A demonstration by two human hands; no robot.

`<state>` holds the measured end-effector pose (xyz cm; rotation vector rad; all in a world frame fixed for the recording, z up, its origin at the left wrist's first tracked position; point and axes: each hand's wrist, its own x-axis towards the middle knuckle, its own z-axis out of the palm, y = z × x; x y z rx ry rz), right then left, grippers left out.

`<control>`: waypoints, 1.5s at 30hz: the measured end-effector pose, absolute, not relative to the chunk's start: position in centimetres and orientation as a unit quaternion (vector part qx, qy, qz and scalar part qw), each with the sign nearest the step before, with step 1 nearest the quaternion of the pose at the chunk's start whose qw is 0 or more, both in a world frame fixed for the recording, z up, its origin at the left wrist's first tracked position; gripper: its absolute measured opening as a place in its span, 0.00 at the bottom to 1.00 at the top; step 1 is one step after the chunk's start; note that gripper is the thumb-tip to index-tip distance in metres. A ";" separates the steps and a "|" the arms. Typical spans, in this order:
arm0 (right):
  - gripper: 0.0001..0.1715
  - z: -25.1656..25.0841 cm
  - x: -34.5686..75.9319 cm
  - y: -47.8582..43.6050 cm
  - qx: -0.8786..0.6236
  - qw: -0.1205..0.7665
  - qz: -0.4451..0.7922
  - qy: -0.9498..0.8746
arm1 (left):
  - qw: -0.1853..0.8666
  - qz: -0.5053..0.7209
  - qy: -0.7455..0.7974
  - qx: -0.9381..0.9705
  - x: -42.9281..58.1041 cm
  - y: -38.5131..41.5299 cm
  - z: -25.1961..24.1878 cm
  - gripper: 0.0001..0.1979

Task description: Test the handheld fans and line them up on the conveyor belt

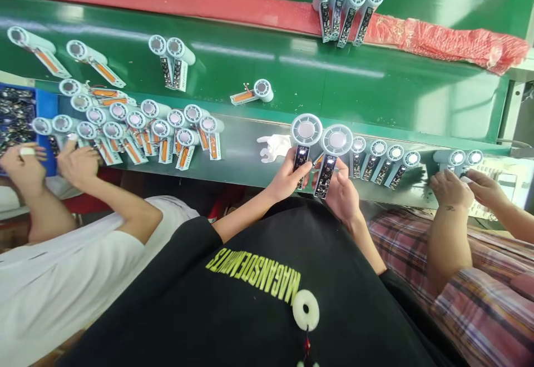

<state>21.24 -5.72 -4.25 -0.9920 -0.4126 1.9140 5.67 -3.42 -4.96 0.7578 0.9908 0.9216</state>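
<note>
My left hand (284, 180) is closed around the handle of a light-blue handheld fan (306, 129), with its round vented head pointing away from me. A second handheld fan (336, 140) rests in my right hand (344, 193), beside and slightly nearer than the first. Both handles are uncovered and show dark circuit boards. A small dark cylindrical part, partly hidden by my fingers, shows between the two handles. Just left of my hands, a white glove (275, 147) lies on the bench.
Several fans with orange parts in their handles (136, 119) crowd the bench at left, near a co-worker's hands (79, 164) and a blue bin (45, 105). Fans with boards (379, 148) stand at right, near another co-worker's hands (453, 189). Red bubble wrap (250, 5) runs along the back.
</note>
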 end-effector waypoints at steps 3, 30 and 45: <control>0.28 -3.5 21.9 -6.5 -0.396 0.453 0.777 -0.185 | 0.733 0.428 0.422 0.318 6.2 -4.3 -3.4 0.26; 0.32 -2.6 24.9 -13.0 -0.400 0.452 0.732 -0.316 | 0.732 0.443 0.396 0.333 8.5 -13.3 -2.6 0.22; 0.28 -11.6 28.8 -16.3 -0.463 0.399 0.737 -0.287 | 0.788 0.330 0.406 0.325 4.6 -15.5 -10.1 0.27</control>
